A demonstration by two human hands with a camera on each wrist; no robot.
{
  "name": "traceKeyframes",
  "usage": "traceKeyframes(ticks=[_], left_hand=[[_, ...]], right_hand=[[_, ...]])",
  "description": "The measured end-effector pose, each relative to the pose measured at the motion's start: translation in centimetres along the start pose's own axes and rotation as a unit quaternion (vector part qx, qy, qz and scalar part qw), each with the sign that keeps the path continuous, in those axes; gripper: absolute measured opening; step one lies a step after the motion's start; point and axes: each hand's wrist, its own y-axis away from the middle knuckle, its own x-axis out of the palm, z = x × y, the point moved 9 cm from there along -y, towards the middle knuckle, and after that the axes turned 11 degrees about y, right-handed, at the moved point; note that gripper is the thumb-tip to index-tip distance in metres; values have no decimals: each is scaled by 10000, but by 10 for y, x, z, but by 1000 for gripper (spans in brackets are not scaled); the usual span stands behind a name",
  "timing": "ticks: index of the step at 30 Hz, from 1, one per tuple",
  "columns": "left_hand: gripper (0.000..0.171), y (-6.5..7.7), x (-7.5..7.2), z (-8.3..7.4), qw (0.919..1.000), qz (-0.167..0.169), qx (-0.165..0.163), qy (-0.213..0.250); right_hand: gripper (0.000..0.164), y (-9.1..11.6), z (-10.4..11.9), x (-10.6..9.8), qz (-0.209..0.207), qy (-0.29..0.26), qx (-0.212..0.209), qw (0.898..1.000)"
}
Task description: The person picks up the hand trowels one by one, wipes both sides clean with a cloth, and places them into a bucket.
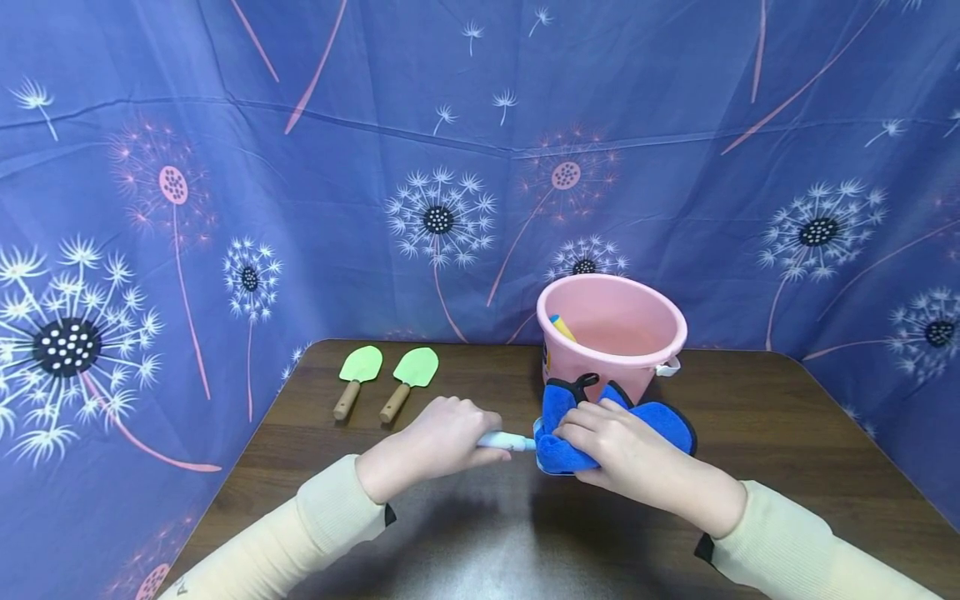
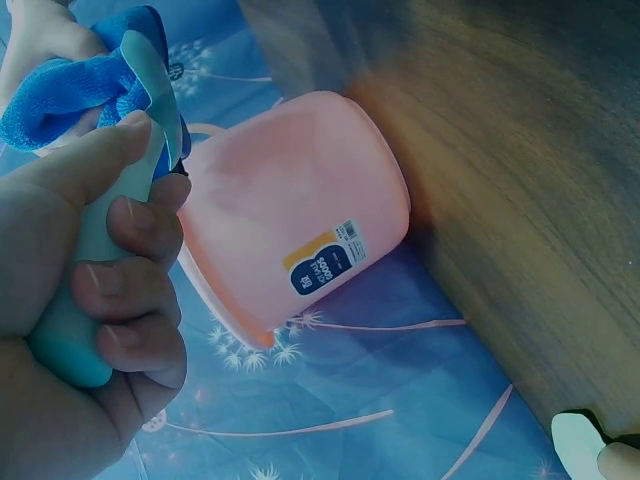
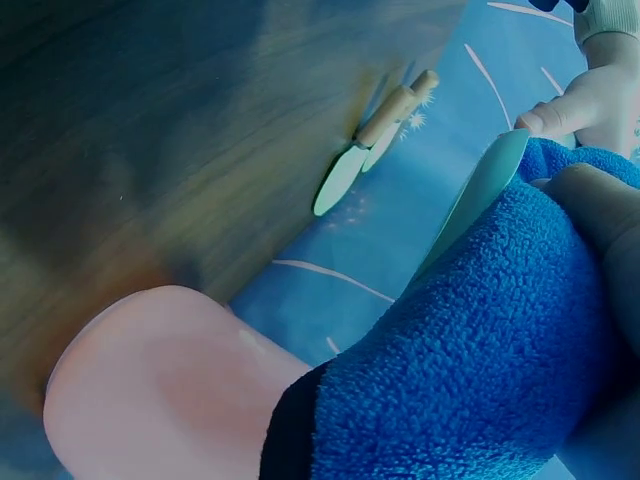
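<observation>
My left hand (image 1: 442, 440) grips the pale blue handle of a small shovel (image 1: 507, 442), its fingers wrapped around it in the left wrist view. The shovel's thin blade (image 2: 150, 75) points toward my right hand (image 1: 626, 446). That hand holds a fluffy blue cloth (image 1: 666, 425) with black edging, folded against the blade. In the right wrist view the cloth (image 3: 450, 340) covers much of the blade (image 3: 480, 190). Both hands are above the table, in front of a pink bucket (image 1: 600, 375). The cloth hides most of the blade from the head view.
Two green-bladed trowels (image 1: 362, 365) (image 1: 417, 367) with wooden handles lie at the table's back left. A yellow and blue object (image 1: 562, 327) leans inside the bucket. The brown wooden table (image 1: 772, 433) meets a blue dandelion-print curtain (image 1: 337, 208) behind.
</observation>
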Motion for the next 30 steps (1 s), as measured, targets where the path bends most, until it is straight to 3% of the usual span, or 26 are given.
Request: traceKeyframes(ticks=[13,30], left_hand=[[31,4,-1,2,10000,-33,-39,-4],[32,14,-7,4,9996,-210,178,-116]], right_hand=[[60,8,-6,1,212,93,168,9996],[53,24,-14,-4,89,27,161,9998]])
